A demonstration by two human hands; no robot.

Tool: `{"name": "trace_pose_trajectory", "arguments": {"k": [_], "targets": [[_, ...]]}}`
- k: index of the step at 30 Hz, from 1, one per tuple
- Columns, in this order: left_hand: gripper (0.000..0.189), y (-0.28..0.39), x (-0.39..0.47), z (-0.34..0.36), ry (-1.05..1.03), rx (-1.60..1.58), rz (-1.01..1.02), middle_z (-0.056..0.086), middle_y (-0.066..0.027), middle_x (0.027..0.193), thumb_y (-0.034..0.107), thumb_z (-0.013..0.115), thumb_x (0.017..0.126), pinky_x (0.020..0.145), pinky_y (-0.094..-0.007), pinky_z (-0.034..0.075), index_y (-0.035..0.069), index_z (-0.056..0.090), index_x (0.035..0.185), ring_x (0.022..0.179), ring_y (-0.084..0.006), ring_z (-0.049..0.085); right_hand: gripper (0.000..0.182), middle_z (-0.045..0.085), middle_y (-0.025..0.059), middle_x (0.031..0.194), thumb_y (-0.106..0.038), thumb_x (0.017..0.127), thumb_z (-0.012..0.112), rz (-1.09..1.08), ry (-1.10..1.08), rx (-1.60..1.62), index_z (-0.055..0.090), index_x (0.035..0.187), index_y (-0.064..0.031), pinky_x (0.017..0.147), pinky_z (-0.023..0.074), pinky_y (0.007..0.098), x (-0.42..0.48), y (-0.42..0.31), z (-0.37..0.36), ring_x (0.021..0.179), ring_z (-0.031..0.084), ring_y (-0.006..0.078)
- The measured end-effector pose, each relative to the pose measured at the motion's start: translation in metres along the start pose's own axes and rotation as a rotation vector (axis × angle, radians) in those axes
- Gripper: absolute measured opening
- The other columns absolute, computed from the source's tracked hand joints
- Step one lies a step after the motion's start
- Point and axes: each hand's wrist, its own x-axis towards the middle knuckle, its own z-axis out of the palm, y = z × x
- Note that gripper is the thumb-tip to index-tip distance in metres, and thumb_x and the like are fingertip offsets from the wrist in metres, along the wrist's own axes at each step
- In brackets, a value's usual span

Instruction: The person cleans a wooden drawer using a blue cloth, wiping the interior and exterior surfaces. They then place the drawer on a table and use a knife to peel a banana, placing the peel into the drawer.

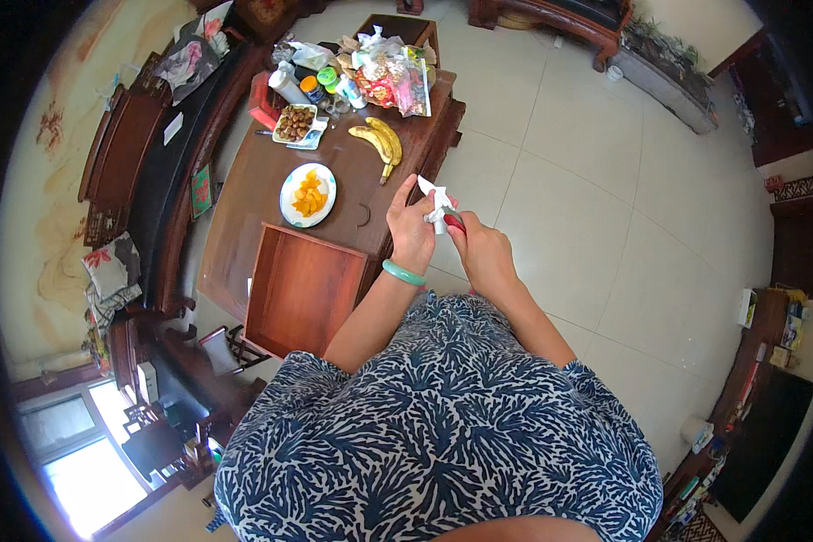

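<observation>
My left hand (412, 227), with a green bangle at its wrist, holds a crumpled white tissue (438, 196) beyond the table's right edge. In my right hand (477, 247) is a small tool with a red handle (454, 220), perhaps a knife; its grey end lies against the tissue, partly covered. To the left, on the wooden table (244, 203), stands a white plate (286, 203) with cut orange fruit pieces (309, 194). Two bananas (383, 143) lie further back. A thin dark curved strip (364, 215) rests between the plate and my left hand.
An empty wooden drawer or tray (305, 291) sits at the table's near end. Toward the back are a dish of brown nuts or fruits (295, 124), several bottles and jars (309, 88), and bagged snacks (386, 74). A dark wooden bench (169, 156) runs along the left.
</observation>
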Motion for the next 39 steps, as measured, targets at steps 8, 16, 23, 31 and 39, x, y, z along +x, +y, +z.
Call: {"name": "trace_pose_trajectory", "arguments": {"k": [8, 16, 23, 31, 39], "targets": [[0.022, 0.075, 0.065, -0.053, -0.012, 0.087, 0.397, 0.063, -0.0117, 0.094, -0.003, 0.052, 0.089, 0.07, -0.0325, 0.055, -0.006, 0.057, 0.11, 0.08, -0.0236, 0.066, 0.026, 0.061, 0.0221, 0.068, -0.026, 0.094, 0.055, 0.108, 0.008, 0.195, 0.057, 0.1, -0.0015, 0.057, 0.0463, 0.0467, -0.029, -0.014, -0.023, 0.064, 0.061, 0.0407], [0.035, 0.116, -0.014, 0.032, -0.643, 1.535, 0.933, 0.058, -0.0141, 0.092, -0.012, 0.055, 0.075, 0.076, -0.036, 0.048, 0.005, 0.063, 0.104, 0.089, -0.0307, 0.058, 0.035, 0.066, 0.0152, 0.071, -0.036, 0.088, 0.061, 0.03, 0.067, 0.038, 0.058, 0.102, -0.0038, 0.056, 0.0488, 0.0415, -0.036, 0.006, -0.035, 0.063, 0.064, 0.0354], [0.014, 0.102, -0.025, 0.043, -1.038, 1.771, 1.089, 0.052, -0.0104, 0.085, 0.007, 0.066, 0.069, 0.072, -0.0378, 0.047, 0.004, 0.06, 0.081, 0.085, -0.0278, 0.056, 0.029, 0.064, 0.0109, 0.077, -0.031, 0.085, 0.064, -0.163, 0.084, -0.09, 0.055, 0.096, -0.0046, 0.06, 0.0493, 0.0386, -0.028, 0.004, -0.048, 0.07, 0.063, 0.0305], [0.013, 0.081, -0.029, 0.037, -0.937, 1.846, 1.231, 0.049, -0.0077, 0.077, 0.002, 0.058, 0.067, 0.063, -0.0358, 0.045, 0.006, 0.057, 0.079, 0.075, -0.0252, 0.055, 0.022, 0.054, 0.0078, 0.083, -0.018, 0.075, 0.072, -0.213, 0.273, -0.1, 0.06, 0.089, -0.0061, 0.065, 0.0447, 0.0387, -0.02, 0.014, -0.037, 0.076, 0.055, 0.0273], [0.015, 0.067, -0.029, 0.036, -0.759, 1.644, 1.374, 0.042, -0.0079, 0.073, -0.001, 0.057, 0.063, 0.057, -0.0372, 0.04, 0.006, 0.052, 0.076, 0.067, -0.0266, 0.05, 0.025, 0.055, 0.0054, 0.079, -0.022, 0.072, 0.072, -0.334, 0.475, -0.104, 0.06, 0.089, -0.0075, 0.061, 0.0427, 0.0352, -0.017, 0.022, -0.028, 0.07, 0.056, 0.0248]]}}
